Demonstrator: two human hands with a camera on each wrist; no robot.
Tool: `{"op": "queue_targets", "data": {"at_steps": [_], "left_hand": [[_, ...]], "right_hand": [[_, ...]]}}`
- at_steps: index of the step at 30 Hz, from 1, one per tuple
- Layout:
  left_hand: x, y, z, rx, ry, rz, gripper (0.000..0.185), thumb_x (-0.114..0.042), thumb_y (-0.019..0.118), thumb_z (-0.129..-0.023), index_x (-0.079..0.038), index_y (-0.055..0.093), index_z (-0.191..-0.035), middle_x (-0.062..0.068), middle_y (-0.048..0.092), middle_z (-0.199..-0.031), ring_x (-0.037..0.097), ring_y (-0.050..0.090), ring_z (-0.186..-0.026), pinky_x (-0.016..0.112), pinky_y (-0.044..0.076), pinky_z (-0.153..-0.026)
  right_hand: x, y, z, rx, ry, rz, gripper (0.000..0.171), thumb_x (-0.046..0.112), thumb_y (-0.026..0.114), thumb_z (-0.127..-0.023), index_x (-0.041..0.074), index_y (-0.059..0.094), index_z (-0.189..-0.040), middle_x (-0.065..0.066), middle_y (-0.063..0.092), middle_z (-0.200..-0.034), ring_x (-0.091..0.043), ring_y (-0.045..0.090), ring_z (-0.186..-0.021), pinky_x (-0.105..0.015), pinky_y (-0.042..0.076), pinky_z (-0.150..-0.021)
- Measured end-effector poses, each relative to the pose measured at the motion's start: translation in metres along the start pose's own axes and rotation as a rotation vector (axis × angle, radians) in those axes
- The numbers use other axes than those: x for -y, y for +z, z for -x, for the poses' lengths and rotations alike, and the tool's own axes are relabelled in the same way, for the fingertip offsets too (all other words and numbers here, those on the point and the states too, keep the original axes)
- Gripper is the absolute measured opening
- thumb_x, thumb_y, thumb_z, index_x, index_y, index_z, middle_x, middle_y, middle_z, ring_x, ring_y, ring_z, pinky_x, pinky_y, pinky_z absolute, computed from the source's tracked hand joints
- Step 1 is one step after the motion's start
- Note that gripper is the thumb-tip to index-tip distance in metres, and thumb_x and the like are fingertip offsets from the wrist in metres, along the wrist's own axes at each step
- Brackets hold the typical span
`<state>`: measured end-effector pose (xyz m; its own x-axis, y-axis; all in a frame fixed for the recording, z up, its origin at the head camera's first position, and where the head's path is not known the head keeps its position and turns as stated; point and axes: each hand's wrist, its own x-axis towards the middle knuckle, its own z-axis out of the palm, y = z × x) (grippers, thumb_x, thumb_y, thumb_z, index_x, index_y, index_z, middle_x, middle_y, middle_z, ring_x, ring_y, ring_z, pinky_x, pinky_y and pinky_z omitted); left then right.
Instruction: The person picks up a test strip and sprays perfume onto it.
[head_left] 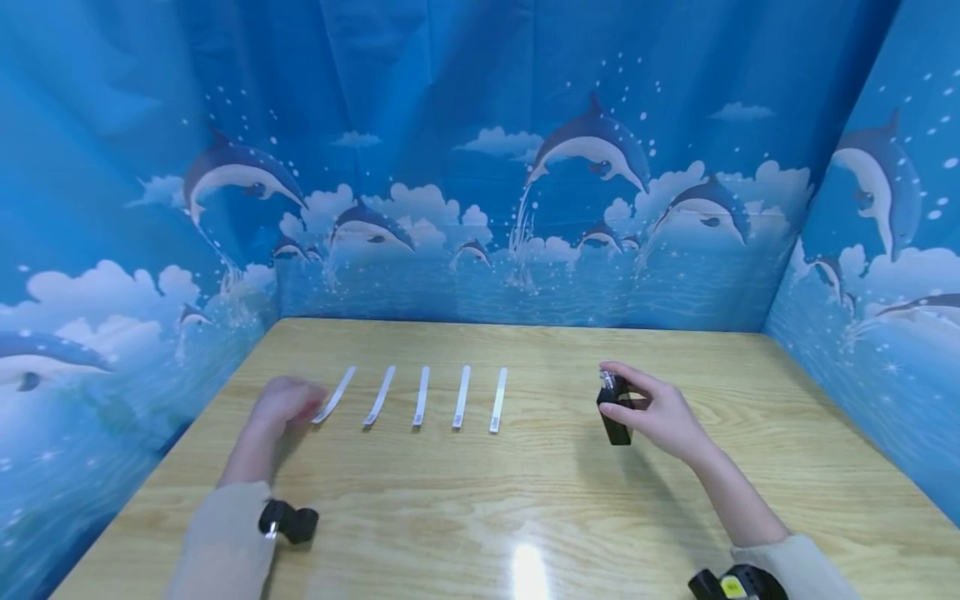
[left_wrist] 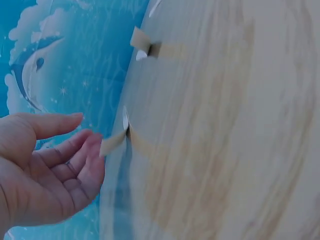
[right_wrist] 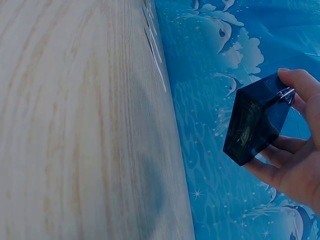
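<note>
From the head view, a pale wood-grain counter (head_left: 525,500) fills the lower half, walled on three sides by a blue backdrop printed with leaping dolphins and clouds (head_left: 480,167). Five narrow white paper strips (head_left: 422,395) lie side by side in a row across the middle of the counter, each pointing away from the person. The left hand (head_left: 283,403) rests on the counter at the near end of the leftmost strip (head_left: 334,393), fingers loosely curled; whether it touches the strip cannot be told here. To the right, well apart from the strips, the right hand (head_left: 651,411) grips a small dark rectangular bottle with a silvery top (head_left: 613,410), lifted a little off the counter, its index finger laid over the top. Both forearms wear light beige sleeves (head_left: 225,533) with black wrist-mounted cameras (head_left: 288,522). A bright glare spot sits on the counter near the front edge.

In the left wrist view, the left hand (left_wrist: 47,170) is open and relaxed, fingers slightly bent and holding nothing. One white strip's end (left_wrist: 126,121) curls up off the counter (left_wrist: 225,130) just beyond the fingertips, and another (left_wrist: 141,54) shows farther off, with the backdrop (left_wrist: 60,60) behind.

In the right wrist view, the right hand (right_wrist: 292,150) pinches the dark translucent bottle (right_wrist: 255,122) between fingers and thumb, held clear of the counter (right_wrist: 75,120). The strips (right_wrist: 155,50) appear as thin white lines far along the counter, against the backdrop (right_wrist: 225,50).
</note>
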<state>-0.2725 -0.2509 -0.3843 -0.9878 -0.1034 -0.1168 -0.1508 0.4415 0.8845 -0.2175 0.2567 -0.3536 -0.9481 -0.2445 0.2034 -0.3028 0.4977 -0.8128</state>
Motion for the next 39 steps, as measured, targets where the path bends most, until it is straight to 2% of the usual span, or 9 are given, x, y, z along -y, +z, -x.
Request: {"op": "queue_targets", "data": {"at_steps": [4,7,11,14,18,22,25,32,39], "left_hand": [[-0.008,0.005,0.000,0.041,0.074,0.014,0.034,-0.011,0.064,-0.080,0.015,0.061,-0.102,0.004,0.062,-0.071,0.009,0.056,-0.063,0.023,0.049,-0.059],[-0.020,0.012,0.006,0.071,0.061,0.038,0.039,-0.007,0.060,-0.084,0.021,0.053,-0.110,0.005,0.063,-0.075,0.009,0.058,-0.066,0.023,0.051,-0.063],[-0.033,0.022,0.011,0.098,0.043,0.066,0.038,-0.002,0.057,-0.087,0.023,0.048,-0.113,0.007,0.064,-0.078,0.010,0.059,-0.066,0.026,0.054,-0.065],[-0.036,0.028,0.011,0.097,0.033,0.066,0.035,-0.001,0.056,-0.087,0.022,0.049,-0.112,0.008,0.064,-0.078,0.010,0.059,-0.067,0.027,0.054,-0.066],[-0.033,0.034,0.008,0.087,0.040,0.026,0.029,-0.003,0.059,-0.084,0.018,0.055,-0.104,0.006,0.064,-0.073,0.010,0.058,-0.063,0.026,0.052,-0.061],[-0.030,0.038,0.009,0.113,0.021,-0.059,0.025,-0.005,0.059,-0.083,0.015,0.058,-0.097,0.006,0.062,-0.070,0.013,0.057,-0.062,0.027,0.050,-0.059],[-0.028,0.039,0.010,0.143,-0.004,-0.083,0.024,-0.005,0.058,-0.084,0.015,0.057,-0.097,0.008,0.060,-0.070,0.015,0.058,-0.062,0.028,0.051,-0.059],[-0.023,0.047,0.010,0.219,-0.062,0.069,0.021,0.002,0.057,-0.083,0.018,0.054,-0.097,0.009,0.058,-0.066,0.013,0.058,-0.055,0.026,0.054,-0.056],[-0.024,0.055,0.011,0.247,-0.091,0.074,0.015,0.004,0.057,-0.083,0.015,0.055,-0.092,0.008,0.058,-0.066,0.012,0.057,-0.051,0.024,0.053,-0.053]], "right_hand": [[-0.001,0.000,0.000,0.000,-0.007,0.006,0.060,0.025,0.067,-0.086,0.014,0.042,-0.139,-0.019,0.038,-0.141,-0.038,0.049,-0.114,-0.035,0.054,-0.077],[-0.001,0.000,0.000,-0.002,-0.011,0.017,0.060,0.025,0.067,-0.086,0.014,0.042,-0.139,-0.018,0.038,-0.141,-0.037,0.048,-0.115,-0.035,0.054,-0.078],[0.001,-0.001,0.000,-0.002,-0.013,0.025,0.060,0.025,0.067,-0.086,0.014,0.043,-0.139,-0.018,0.038,-0.141,-0.038,0.049,-0.114,-0.035,0.054,-0.077],[0.002,-0.002,0.001,-0.001,-0.017,0.027,0.060,0.025,0.067,-0.086,0.014,0.043,-0.139,-0.018,0.037,-0.142,-0.038,0.050,-0.113,-0.034,0.054,-0.076],[0.001,-0.003,0.001,0.001,-0.018,0.026,0.059,0.026,0.067,-0.086,0.015,0.043,-0.139,-0.018,0.037,-0.141,-0.039,0.052,-0.110,-0.034,0.055,-0.074],[0.001,-0.003,0.001,-0.003,-0.018,0.024,0.059,0.027,0.068,-0.085,0.016,0.044,-0.138,-0.019,0.038,-0.141,-0.040,0.053,-0.108,-0.034,0.055,-0.073],[0.002,-0.003,0.001,-0.007,-0.018,0.025,0.059,0.026,0.068,-0.085,0.016,0.044,-0.138,-0.018,0.039,-0.140,-0.038,0.053,-0.109,-0.034,0.054,-0.074],[0.003,-0.005,0.001,-0.009,-0.017,0.024,0.059,0.026,0.068,-0.085,0.016,0.044,-0.138,-0.018,0.039,-0.140,-0.038,0.053,-0.109,-0.036,0.054,-0.075],[0.001,-0.003,0.001,-0.013,-0.025,0.025,0.058,0.026,0.068,-0.085,0.016,0.045,-0.138,-0.019,0.041,-0.139,-0.039,0.053,-0.110,-0.037,0.054,-0.076]]}}
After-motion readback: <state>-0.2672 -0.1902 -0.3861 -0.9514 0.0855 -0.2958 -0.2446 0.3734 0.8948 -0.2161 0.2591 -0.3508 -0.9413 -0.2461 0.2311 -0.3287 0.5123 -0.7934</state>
